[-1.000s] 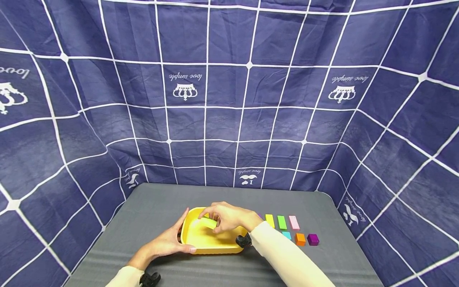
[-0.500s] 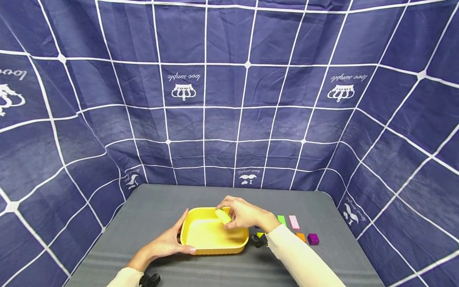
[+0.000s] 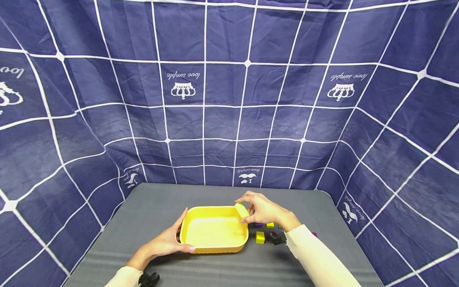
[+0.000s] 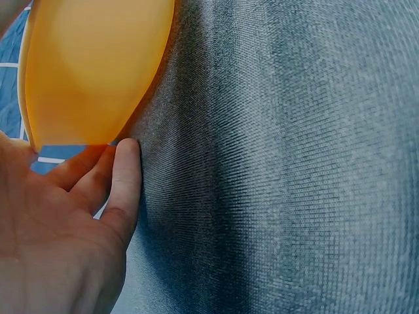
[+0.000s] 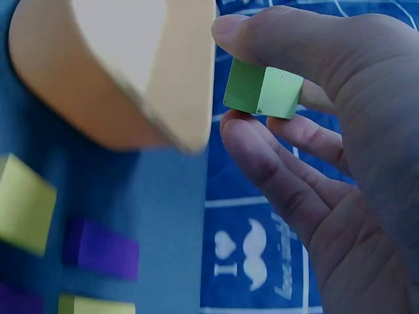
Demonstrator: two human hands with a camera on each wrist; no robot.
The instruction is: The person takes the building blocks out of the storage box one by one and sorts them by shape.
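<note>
A yellow rectangular plastic box [image 3: 213, 233] with rounded corners stands on the grey table. My left hand [image 3: 166, 241] holds its left end, thumb on the near rim and fingers along the outer wall. In the left wrist view, fingertips meet the underside edge of the box [image 4: 98, 72]. My right hand [image 3: 263, 210] pinches a yellow-green block [image 3: 241, 210] between thumb and fingers, above the box's right rim. The right wrist view shows two green faces of this block [image 5: 280, 93]; part of it is hidden by the thumb.
Right of the box lie several coloured blocks, including a yellow cube [image 3: 259, 238] and a purple block [image 5: 101, 250]. My right wrist and sleeve cover others, with a bit of purple [image 3: 314, 234] showing. A blue gridded cloth [image 3: 226, 123] hangs around the grey table [image 3: 157, 205].
My right hand has lifted the yellow-green block from inside the box and carried it right to the rim. The yellow cube now shows beside the box. My left hand stays in place.
</note>
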